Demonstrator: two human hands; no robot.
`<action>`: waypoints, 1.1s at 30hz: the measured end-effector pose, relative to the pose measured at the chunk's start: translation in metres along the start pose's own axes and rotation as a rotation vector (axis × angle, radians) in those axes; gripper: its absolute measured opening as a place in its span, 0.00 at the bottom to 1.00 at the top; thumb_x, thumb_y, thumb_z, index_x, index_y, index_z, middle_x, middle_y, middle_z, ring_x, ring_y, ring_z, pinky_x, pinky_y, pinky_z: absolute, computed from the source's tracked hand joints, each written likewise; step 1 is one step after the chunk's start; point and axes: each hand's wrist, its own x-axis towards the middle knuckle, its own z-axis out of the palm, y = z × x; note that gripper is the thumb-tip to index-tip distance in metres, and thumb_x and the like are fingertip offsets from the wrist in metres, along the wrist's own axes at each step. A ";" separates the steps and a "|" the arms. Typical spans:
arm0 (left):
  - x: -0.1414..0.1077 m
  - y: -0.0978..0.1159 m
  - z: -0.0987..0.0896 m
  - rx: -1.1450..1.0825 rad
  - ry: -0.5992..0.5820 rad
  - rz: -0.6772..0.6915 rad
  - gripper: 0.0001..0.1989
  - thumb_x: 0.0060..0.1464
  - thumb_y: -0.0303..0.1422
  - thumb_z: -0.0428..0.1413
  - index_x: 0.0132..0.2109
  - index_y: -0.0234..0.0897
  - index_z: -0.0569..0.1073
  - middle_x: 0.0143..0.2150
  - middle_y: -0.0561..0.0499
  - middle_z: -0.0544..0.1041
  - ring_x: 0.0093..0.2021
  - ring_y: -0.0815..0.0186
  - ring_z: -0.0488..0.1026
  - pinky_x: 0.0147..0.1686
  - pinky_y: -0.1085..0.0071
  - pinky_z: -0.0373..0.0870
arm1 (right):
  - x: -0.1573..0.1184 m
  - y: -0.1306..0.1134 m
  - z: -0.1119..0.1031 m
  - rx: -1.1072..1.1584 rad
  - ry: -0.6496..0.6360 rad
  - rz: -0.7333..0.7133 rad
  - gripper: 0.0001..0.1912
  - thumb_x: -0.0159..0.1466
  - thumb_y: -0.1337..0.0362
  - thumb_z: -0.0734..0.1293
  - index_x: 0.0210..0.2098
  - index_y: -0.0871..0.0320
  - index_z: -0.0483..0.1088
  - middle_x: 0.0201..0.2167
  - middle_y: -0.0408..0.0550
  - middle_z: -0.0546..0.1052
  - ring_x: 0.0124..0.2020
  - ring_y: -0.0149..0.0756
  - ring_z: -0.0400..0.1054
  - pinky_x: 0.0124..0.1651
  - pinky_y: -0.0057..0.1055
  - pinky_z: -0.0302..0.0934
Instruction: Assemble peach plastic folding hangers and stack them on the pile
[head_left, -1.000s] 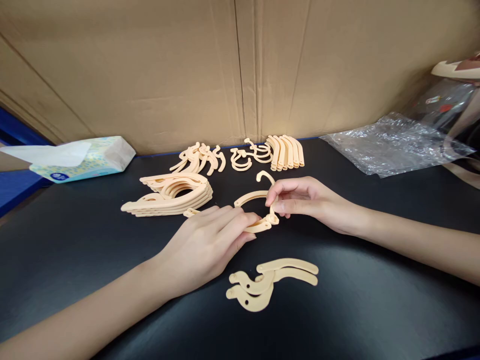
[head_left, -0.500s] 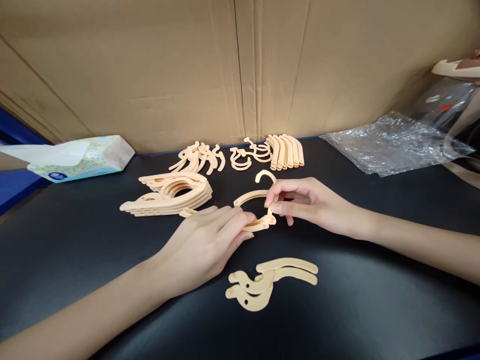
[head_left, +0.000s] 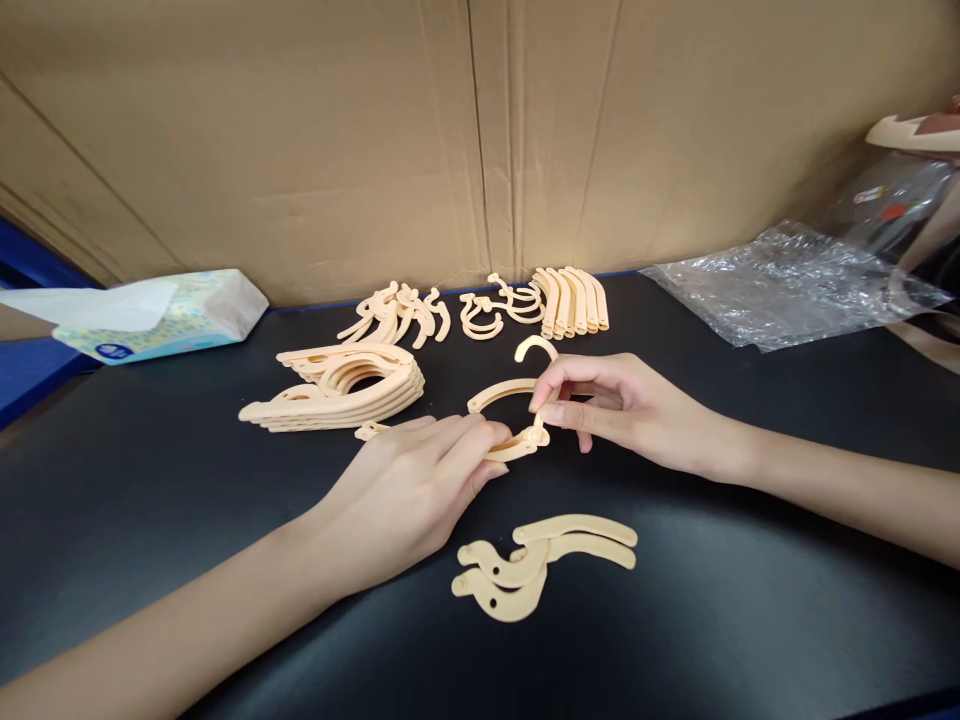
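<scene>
My left hand (head_left: 420,490) is closed on a cream plastic arm piece (head_left: 514,447), whose far end shows left of the knuckles. Thumb and fingers of my right hand (head_left: 615,410) pinch a cream hook piece (head_left: 537,346) where it meets that arm piece. Just behind the fingers lies a curved cream piece (head_left: 501,392), partly hidden by my right hand. Nearer to me, two wavy pieces with small holes (head_left: 510,595) and two curved bars (head_left: 577,527) lie overlapping on the black table (head_left: 712,620).
Left of centre is a stack of folded cream pieces (head_left: 352,400). Behind are loose arm pieces (head_left: 397,315), hooks (head_left: 484,322) and a row of bars (head_left: 574,303). A tissue pack (head_left: 187,315) lies left, clear plastic bags (head_left: 787,285) right, cardboard (head_left: 337,150) behind.
The hook piece has tilted slightly to the right in my right hand. The end of the arm piece left of my left hand has shifted a little. Both hands stay nearly in place.
</scene>
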 end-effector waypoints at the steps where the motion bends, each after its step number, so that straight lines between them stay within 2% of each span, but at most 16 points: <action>1: 0.000 0.000 0.000 -0.001 -0.003 -0.004 0.08 0.69 0.31 0.43 0.47 0.37 0.67 0.34 0.52 0.77 0.28 0.66 0.72 0.27 0.71 0.65 | 0.000 0.000 0.000 -0.003 0.005 -0.002 0.08 0.65 0.60 0.67 0.35 0.59 0.71 0.32 0.42 0.72 0.26 0.25 0.64 0.26 0.23 0.64; 11: 0.001 0.002 -0.001 0.012 -0.040 -0.017 0.08 0.69 0.30 0.43 0.47 0.36 0.65 0.34 0.52 0.77 0.28 0.65 0.74 0.26 0.71 0.64 | 0.000 0.003 0.003 -0.014 0.053 0.011 0.09 0.64 0.58 0.67 0.34 0.59 0.71 0.32 0.43 0.73 0.26 0.26 0.63 0.26 0.25 0.63; 18: 0.002 0.002 -0.001 0.042 -0.052 -0.009 0.09 0.70 0.31 0.41 0.47 0.36 0.65 0.33 0.53 0.76 0.26 0.66 0.74 0.24 0.71 0.64 | 0.001 0.007 0.003 -0.060 0.078 -0.049 0.08 0.65 0.61 0.66 0.35 0.60 0.72 0.34 0.44 0.74 0.31 0.27 0.64 0.30 0.25 0.61; 26: 0.002 0.003 -0.001 0.114 -0.051 0.035 0.12 0.70 0.31 0.40 0.51 0.33 0.66 0.35 0.51 0.78 0.28 0.66 0.75 0.25 0.70 0.67 | 0.000 0.009 0.002 -0.100 0.083 -0.060 0.08 0.66 0.61 0.66 0.35 0.60 0.71 0.31 0.42 0.73 0.29 0.26 0.64 0.30 0.25 0.60; 29: 0.002 0.003 -0.002 0.126 -0.084 -0.026 0.14 0.70 0.31 0.40 0.51 0.32 0.68 0.36 0.50 0.79 0.28 0.66 0.77 0.25 0.71 0.67 | -0.003 0.007 0.007 -0.213 0.010 -0.107 0.07 0.67 0.64 0.64 0.35 0.60 0.72 0.31 0.42 0.74 0.30 0.27 0.66 0.33 0.26 0.60; 31: 0.003 0.001 -0.002 0.104 -0.096 -0.081 0.14 0.70 0.30 0.40 0.47 0.33 0.69 0.35 0.50 0.79 0.28 0.67 0.77 0.24 0.72 0.66 | -0.007 0.005 0.012 -0.323 -0.124 -0.169 0.06 0.67 0.67 0.64 0.36 0.60 0.73 0.32 0.43 0.75 0.32 0.28 0.66 0.35 0.26 0.59; 33: 0.003 0.000 -0.002 0.078 -0.104 -0.090 0.14 0.70 0.30 0.40 0.44 0.34 0.70 0.34 0.51 0.78 0.27 0.68 0.76 0.23 0.73 0.65 | -0.010 0.003 0.017 -0.326 -0.164 -0.208 0.06 0.67 0.69 0.63 0.36 0.60 0.72 0.33 0.44 0.75 0.32 0.27 0.66 0.35 0.26 0.60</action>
